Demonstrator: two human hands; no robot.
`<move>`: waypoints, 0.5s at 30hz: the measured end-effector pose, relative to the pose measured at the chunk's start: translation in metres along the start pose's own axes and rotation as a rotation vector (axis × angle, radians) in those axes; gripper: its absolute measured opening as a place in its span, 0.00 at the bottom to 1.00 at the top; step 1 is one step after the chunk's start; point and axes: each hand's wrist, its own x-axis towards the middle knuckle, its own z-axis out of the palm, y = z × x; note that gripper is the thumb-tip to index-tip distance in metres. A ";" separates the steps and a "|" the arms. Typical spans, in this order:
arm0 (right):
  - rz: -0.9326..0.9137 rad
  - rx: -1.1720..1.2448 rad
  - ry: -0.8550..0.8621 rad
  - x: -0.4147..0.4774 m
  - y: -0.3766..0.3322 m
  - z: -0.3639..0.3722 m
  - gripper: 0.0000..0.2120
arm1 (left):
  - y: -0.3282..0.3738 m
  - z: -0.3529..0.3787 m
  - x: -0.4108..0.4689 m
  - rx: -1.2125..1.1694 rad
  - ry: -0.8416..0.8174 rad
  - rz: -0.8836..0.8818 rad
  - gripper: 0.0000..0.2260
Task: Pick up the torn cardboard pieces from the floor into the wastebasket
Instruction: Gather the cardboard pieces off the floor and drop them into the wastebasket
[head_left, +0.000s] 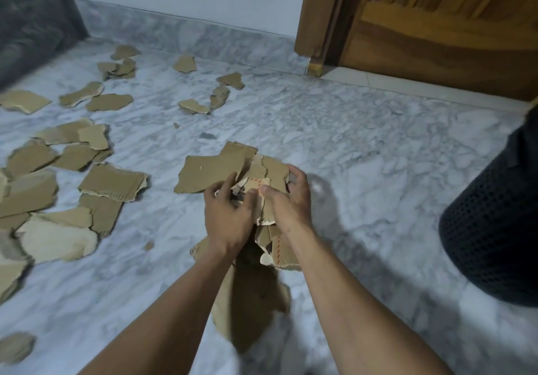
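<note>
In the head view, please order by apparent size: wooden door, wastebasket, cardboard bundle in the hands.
Largest: wooden door.
Then wastebasket and cardboard bundle look alike; the basket is cropped and nearness differs, so unranked.

No words, brand names or numbers can be read anywhere. Only printed marks are seen, all within the bundle of cardboard pieces (215, 171). A row of red dashes is printed along a pale strip on the upper piece (257, 183), near the middle of the bundle. A similar line of red dashes is seen on the lower piece (280, 254), near its torn bottom edge. A dark printed patch (239, 197) beside the upper dashes is too blurred to be made out.
</note>
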 end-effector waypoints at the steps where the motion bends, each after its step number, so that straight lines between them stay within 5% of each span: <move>1: -0.019 0.015 0.011 -0.001 -0.011 -0.007 0.27 | 0.013 0.002 0.001 -0.071 -0.012 0.008 0.26; 6: -0.191 0.011 0.066 -0.012 -0.086 -0.048 0.36 | 0.091 0.014 0.002 -0.226 -0.032 0.191 0.24; 15: -0.389 -0.134 0.285 -0.037 -0.269 -0.212 0.35 | 0.315 0.051 -0.045 -0.461 -0.218 0.447 0.10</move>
